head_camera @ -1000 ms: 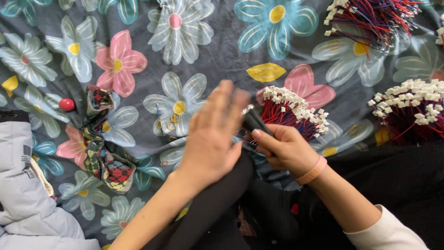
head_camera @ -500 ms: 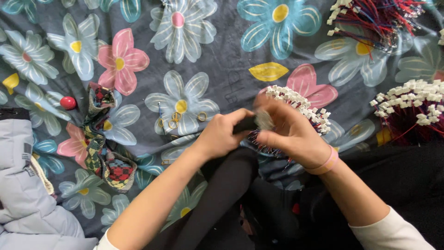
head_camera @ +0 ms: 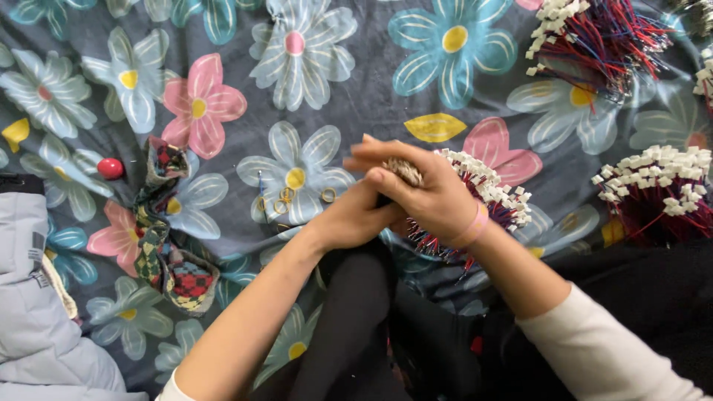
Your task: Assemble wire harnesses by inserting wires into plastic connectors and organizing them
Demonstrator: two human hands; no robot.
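head view, looking down on a flowered cloth (head_camera: 349, 96). centre: the left hand (head_camera: 356, 217) and right hand (head_camera: 427, 191) meet, the right lying over the left. both are curled shut around a small tan bundle (head_camera: 405, 171), of which only the top shows between the right fingers (head_camera: 386, 157); what it is cannot be told. a pink band (head_camera: 475, 226) sits on the right wrist. just behind the right hand lies a bunch of red and blue wires with white plugs (head_camera: 486, 189), touching the cloth. two like bunches lie well apart, one at upper right (head_camera: 594, 37) and one at the right edge (head_camera: 657, 186). left of the hands: small gold rings (head_camera: 286, 199) on a white flower, a chequered fabric strip (head_camera: 160, 230), a red ball (head_camera: 110, 168) and a grey jacket (head_camera: 37, 312).
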